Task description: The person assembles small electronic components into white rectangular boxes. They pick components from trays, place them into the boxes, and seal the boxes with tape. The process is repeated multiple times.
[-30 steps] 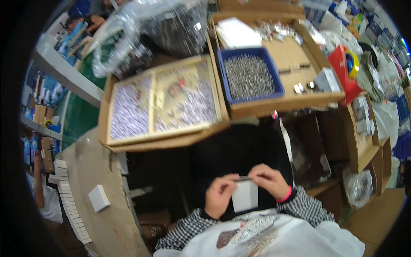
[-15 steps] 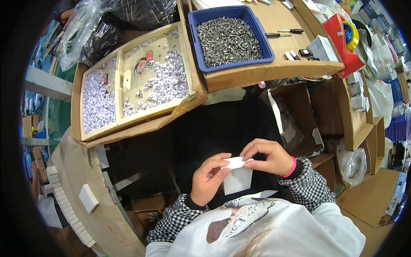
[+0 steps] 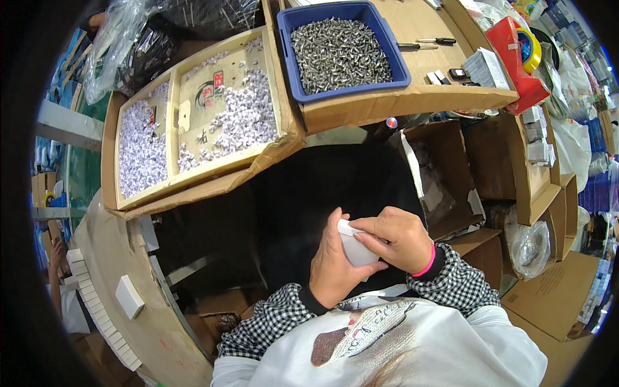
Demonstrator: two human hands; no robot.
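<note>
A small white box [image 3: 356, 250] is held between my hands, in front of my body and above the dark area. My left hand [image 3: 330, 269] wraps its left side and underside, with fingers raised along the far edge and the thumb reaching across the bottom. My right hand [image 3: 396, 237] presses on the top flap and right edge with thumb and fingers. Whether anything lies inside the box cannot be seen. To the left, another white box [image 3: 131, 297] lies on a cardboard-covered surface, with a row of white boxes [image 3: 97, 303] along its outer edge.
Ahead stands a wooden tray [image 3: 172, 126] of small white pieces. Beside it, a blue bin [image 3: 351, 95] holds small metal parts. A red tape dispenser [image 3: 509, 58], pens [image 3: 425, 44] and stacked papers [image 3: 485, 68] sit at right. Open cardboard boxes [image 3: 490, 161] stand below them.
The white box has tilted. My left hand has moved from pinching its top to wrapping its side, and my right hand has shifted left over the top edge. The view has shifted slightly.
</note>
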